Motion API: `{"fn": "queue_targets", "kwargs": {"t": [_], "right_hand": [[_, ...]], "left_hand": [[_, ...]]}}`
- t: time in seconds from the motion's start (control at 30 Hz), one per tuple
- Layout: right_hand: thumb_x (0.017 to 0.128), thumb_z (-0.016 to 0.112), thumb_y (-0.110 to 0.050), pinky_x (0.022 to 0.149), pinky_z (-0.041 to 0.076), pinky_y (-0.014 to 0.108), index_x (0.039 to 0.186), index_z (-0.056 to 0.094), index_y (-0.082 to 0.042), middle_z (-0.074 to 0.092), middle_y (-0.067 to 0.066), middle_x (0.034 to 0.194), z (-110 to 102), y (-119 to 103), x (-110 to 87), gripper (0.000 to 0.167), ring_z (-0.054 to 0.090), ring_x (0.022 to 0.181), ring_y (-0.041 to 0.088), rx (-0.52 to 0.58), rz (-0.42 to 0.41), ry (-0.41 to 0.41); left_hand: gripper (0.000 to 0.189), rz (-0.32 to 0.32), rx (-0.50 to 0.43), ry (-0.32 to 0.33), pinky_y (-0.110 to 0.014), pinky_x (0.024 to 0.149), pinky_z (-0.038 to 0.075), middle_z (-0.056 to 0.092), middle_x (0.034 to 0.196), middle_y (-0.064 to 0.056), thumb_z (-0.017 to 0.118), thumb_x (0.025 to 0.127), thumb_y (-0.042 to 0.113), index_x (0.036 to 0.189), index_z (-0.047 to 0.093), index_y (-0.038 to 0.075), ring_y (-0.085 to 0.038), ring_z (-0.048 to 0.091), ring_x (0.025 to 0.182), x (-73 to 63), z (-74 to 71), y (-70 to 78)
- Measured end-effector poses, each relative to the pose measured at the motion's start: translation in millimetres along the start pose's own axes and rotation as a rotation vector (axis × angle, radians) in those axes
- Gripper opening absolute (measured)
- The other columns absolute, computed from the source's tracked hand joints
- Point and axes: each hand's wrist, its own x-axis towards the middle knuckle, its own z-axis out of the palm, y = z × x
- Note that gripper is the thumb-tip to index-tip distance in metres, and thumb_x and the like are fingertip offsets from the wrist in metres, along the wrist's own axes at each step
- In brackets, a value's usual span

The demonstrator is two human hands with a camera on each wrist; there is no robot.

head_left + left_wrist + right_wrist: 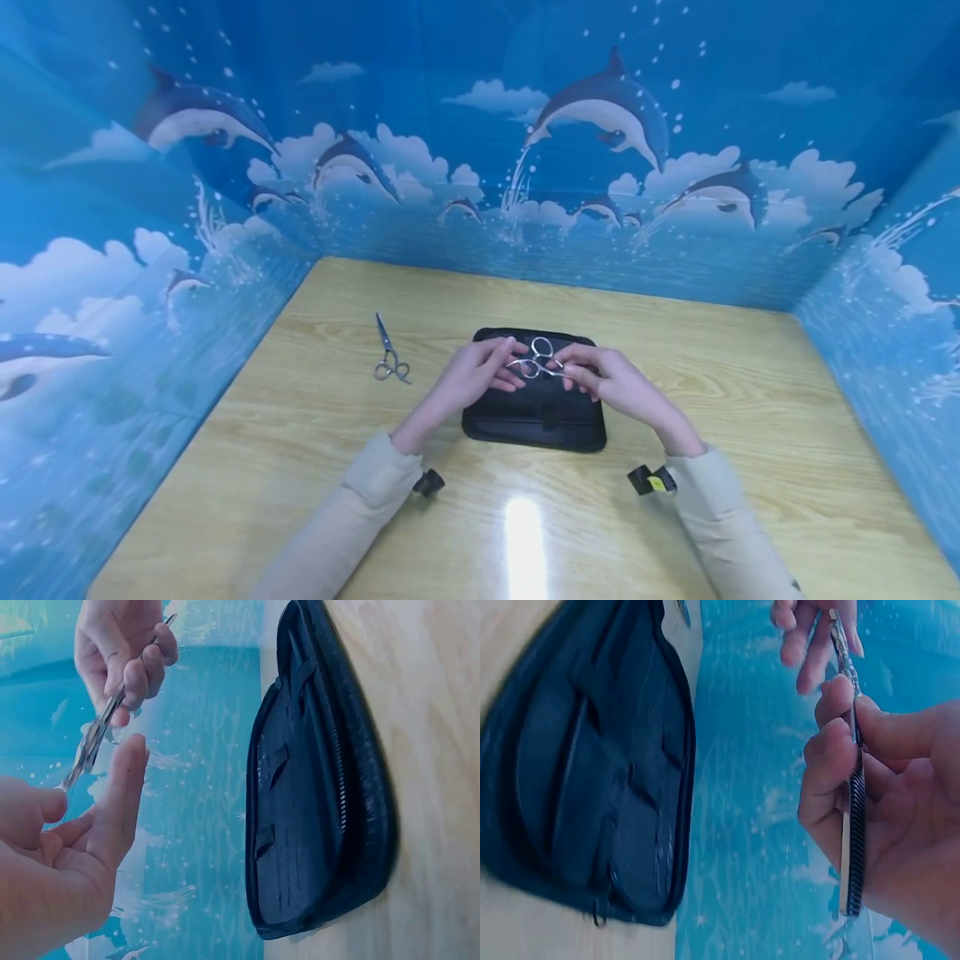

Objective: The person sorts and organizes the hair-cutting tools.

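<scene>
Head view: your right hand [609, 379] pinches the scissors [537, 359] by the blades and your left [480, 368] the handle end, probably to steady them above the black case [504, 418].

Silver scissors [857, 784]: metal, one blade w/ fine teeth, blade end gripped in R hand [603, 377], finger rings twd L hand [477, 372]; held up over open blk zip case [534, 410].

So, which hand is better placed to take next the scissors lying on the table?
Probably the left hand: it is nearer to the loose scissors, while the right hand grips the other scissors at the blades.
</scene>
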Motion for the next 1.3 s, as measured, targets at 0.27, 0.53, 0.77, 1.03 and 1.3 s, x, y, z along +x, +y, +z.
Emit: {"fn": "queue_targets", "kwargs": {"t": [0.27, 0.53, 0.77, 1.03, 1.3], "right_hand": [[0.102, 0.057, -0.004, 0.063, 0.054, 0.039, 0.120, 0.059, -0.006, 0.073, 0.016, 0.088, 22, 1, 3.1, 0.017, 0.061, 0.074, 0.041, 0.031, -0.032, -0.039], [0.101, 0.059, -0.006, 0.060, 0.053, 0.039, 0.113, 0.061, -0.008, 0.075, 0.008, 0.088, 32, 6, 1.4, 0.012, 0.061, 0.068, 0.034, 0.051, -0.038, -0.013], [0.100, 0.060, -0.002, 0.057, 0.054, 0.036, 0.113, 0.061, -0.010, 0.075, 0.003, 0.093, 34, 7, 0.7, 0.015, 0.063, 0.067, 0.026, 0.020, -0.045, -0.009], [0.099, 0.065, -0.006, 0.052, 0.051, 0.028, 0.113, 0.064, -0.014, 0.075, 0.000, 0.096, 35, 9, 1.7, 0.017, 0.065, 0.067, 0.021, -0.015, -0.042, 0.009], [0.098, 0.065, -0.006, 0.060, 0.057, 0.033, 0.113, 0.065, -0.013, 0.075, 0.003, 0.096, 36, 13, 2.5, 0.016, 0.068, 0.072, 0.026, 0.001, -0.061, 0.017]], "left_hand": [[0.029, -0.079, 0.028, -0.041, -0.029, 0.073, 0.062, 0.075, 0.098, -0.021, 0.054, 0.106, 0.012, 0.122, 0.065, -0.009, -0.017, 0.074, 0.078, -5.4, 3.2, 1.1], [0.024, -0.130, 0.041, -0.077, -0.037, 0.075, 0.063, 0.076, 0.092, -0.020, 0.060, 0.102, 0.009, 0.117, 0.066, -0.009, -0.018, 0.074, 0.075, -5.4, 2.3, -2.8], [0.023, -0.143, 0.027, -0.086, -0.035, 0.074, 0.063, 0.075, 0.093, -0.021, 0.061, 0.101, 0.008, 0.115, 0.065, -0.010, -0.017, 0.074, 0.075, -6.1, 1.6, -5.9], [0.022, -0.160, -0.023, -0.071, -0.045, 0.079, 0.062, 0.075, 0.094, -0.023, 0.061, 0.101, 0.008, 0.115, 0.064, -0.009, -0.016, 0.073, 0.073, -6.2, 0.8, -9.3], [0.023, -0.190, -0.025, -0.050, -0.045, 0.081, 0.061, 0.075, 0.095, -0.022, 0.062, 0.100, 0.007, 0.116, 0.064, -0.009, -0.014, 0.072, 0.072, -5.6, -0.2, -9.8]]}}
